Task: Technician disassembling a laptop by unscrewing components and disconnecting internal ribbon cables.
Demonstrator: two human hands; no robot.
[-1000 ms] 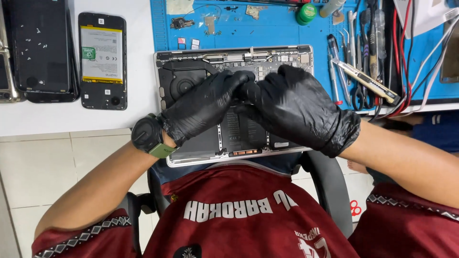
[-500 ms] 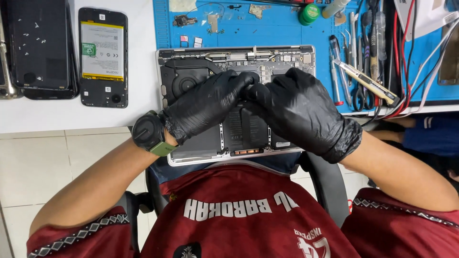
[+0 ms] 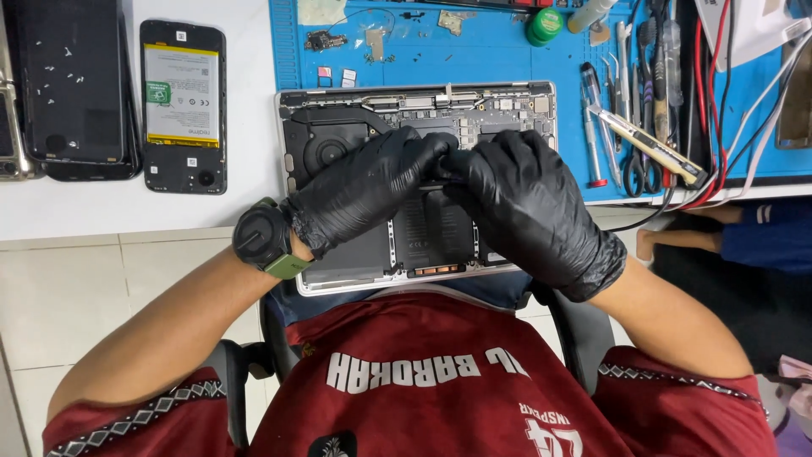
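An opened silver laptop (image 3: 338,131) lies bottom up on the blue mat, showing its fan, board and black battery cells. My left hand (image 3: 364,186) in a black glove rests over the laptop's middle, fingers curled toward the centre. My right hand (image 3: 524,203), also gloved, meets it from the right. The fingertips of both hands pinch together near the board's lower edge, over something small and hidden. A dark watch on a green strap (image 3: 264,239) sits on my left wrist.
A phone with its back off (image 3: 183,106) and a dark phone back panel (image 3: 72,85) lie on the white table at left. Screwdrivers, tweezers, a utility knife (image 3: 643,140) and cables crowd the blue mat (image 3: 507,51) at right. A green-capped pot (image 3: 545,25) stands at the top.
Both hands have stayed pinched together over the laptop's middle; the view has shifted only slightly.
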